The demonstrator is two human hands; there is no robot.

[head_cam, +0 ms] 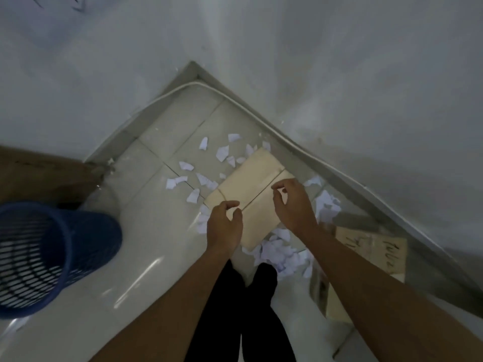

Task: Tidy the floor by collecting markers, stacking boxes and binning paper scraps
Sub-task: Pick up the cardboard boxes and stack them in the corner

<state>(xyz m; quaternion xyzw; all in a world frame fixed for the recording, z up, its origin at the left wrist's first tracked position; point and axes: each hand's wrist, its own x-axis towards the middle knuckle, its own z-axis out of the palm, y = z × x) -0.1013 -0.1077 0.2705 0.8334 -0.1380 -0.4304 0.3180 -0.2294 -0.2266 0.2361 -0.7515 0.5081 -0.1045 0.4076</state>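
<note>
A closed pale cardboard box (249, 176) lies flat on the tiled floor in the room's corner. Both of my hands hover just above its near end. The fingers of my left hand (224, 226) are loosely curled, thumb close to the index finger, with nothing visible between them. My right hand (294, 202) is over the box's right edge, fingers also loosely bent and holding nothing. White paper scraps (222, 153) are scattered beyond and left of the box, and a thicker heap of scraps (283, 257) lies at its near right. No markers are in view.
A blue slatted waste basket (39, 257) stands at the left. A second flat cardboard box (373, 249) with handwriting lies at the right by the wall. Brown cardboard (39, 173) sits at the far left. A white cable (261, 118) runs along the skirting. My legs (256, 309) are below.
</note>
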